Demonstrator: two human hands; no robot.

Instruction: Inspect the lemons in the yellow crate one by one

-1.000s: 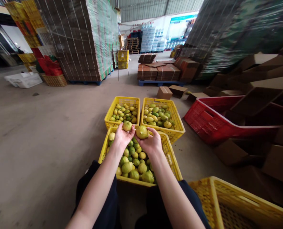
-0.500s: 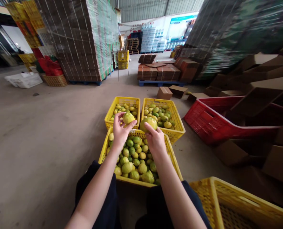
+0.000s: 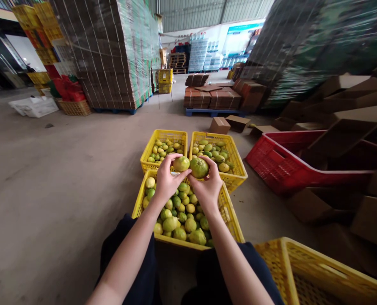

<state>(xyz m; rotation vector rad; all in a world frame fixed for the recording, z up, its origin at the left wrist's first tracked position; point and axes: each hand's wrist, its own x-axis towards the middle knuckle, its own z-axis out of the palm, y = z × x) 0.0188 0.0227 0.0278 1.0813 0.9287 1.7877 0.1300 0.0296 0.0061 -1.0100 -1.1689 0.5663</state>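
Observation:
My left hand is closed around a yellow-green lemon, thumb below and fingers over it. Beside it, my right hand grips a larger, greener lemon. The two fruits are held side by side, close together, above the near yellow crate. Many lemons, green to yellow, fill that crate, which stands between my knees. My forearms cover parts of its contents. Just beyond are a back left yellow crate and a back right yellow crate, both holding lemons.
At the lower right stands another yellow crate. A red crate with cardboard lies to the right, among open cardboard boxes. Farther off are a small carton, flattened cardboard on a blue pallet and a tall wrapped stack.
My left hand has brought its lemon rightward toward the other one. My right hand has turned its lemon, so a different end faces me. The fruits are now closer together.

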